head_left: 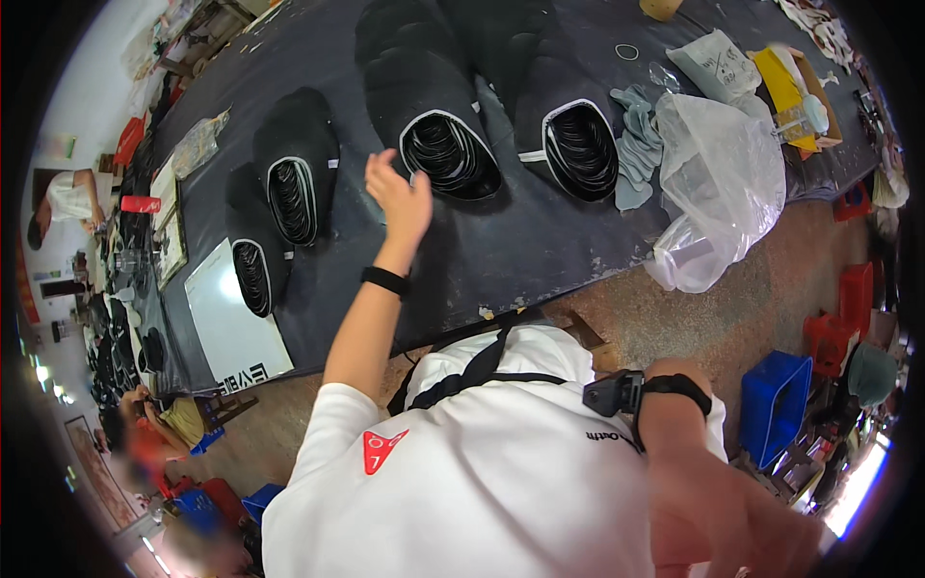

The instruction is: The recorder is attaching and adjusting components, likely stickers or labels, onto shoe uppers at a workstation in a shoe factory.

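My left hand point(400, 197) is over the dark table, palm partly up, thumb apart from the other fingers, holding nothing. Right beside its fingers lies a long black nested stack point(424, 106) of thin, rounded pieces; many layered edges show in its pale-rimmed open end. I cannot tell whether the hand touches it. A similar black stack point(554, 77) lies to the right, and two smaller ones, a taller stack point(294, 125) and a shorter stack point(246, 212), lie to the left. My right hand point(742, 525) is low at the right, off the table and smeared by motion; its fingers are unclear.
A dark-covered table point(540, 255) spans the front. On its right are a grey-blue crumpled cloth point(636, 144), a clear plastic bag point(718, 173), a white packet point(713, 65) and a yellow box point(782, 87). A white board point(236, 318) lies left. A blue crate point(776, 405) stands right.
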{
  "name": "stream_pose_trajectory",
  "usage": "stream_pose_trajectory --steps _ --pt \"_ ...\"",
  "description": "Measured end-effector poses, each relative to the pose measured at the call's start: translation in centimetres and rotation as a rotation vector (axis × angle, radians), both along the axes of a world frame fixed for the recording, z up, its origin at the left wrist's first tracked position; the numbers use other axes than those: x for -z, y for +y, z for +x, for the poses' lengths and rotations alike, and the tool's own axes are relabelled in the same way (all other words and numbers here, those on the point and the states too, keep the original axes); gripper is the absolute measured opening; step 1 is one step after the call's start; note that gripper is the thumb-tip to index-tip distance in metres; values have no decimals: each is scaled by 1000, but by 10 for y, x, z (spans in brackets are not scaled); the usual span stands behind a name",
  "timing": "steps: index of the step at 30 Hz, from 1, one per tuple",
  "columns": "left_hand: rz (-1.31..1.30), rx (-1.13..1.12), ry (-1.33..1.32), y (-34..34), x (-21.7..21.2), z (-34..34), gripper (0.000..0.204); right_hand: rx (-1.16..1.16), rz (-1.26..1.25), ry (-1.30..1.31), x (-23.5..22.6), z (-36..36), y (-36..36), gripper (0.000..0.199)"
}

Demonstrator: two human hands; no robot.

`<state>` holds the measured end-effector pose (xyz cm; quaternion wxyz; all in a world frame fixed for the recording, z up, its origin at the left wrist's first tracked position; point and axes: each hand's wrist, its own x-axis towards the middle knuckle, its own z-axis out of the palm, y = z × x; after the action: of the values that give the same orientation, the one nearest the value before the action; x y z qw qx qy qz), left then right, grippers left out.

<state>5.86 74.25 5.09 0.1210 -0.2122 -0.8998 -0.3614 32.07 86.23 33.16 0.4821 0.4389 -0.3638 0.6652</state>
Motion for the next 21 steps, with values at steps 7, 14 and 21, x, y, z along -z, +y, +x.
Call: stream_pose_trajectory --steps 7,14,21 --pt "508 197 -648 2 13 -77 79 622 590 -763 105 -62 3 27" --pt "211 -2 -652 -8 -4 -86 73 890 575 -1517 283 -155 -7 48" --pt "-130 -32 -498 28 -9 -116 92 904 375 -1599 300 -189 -17 44"
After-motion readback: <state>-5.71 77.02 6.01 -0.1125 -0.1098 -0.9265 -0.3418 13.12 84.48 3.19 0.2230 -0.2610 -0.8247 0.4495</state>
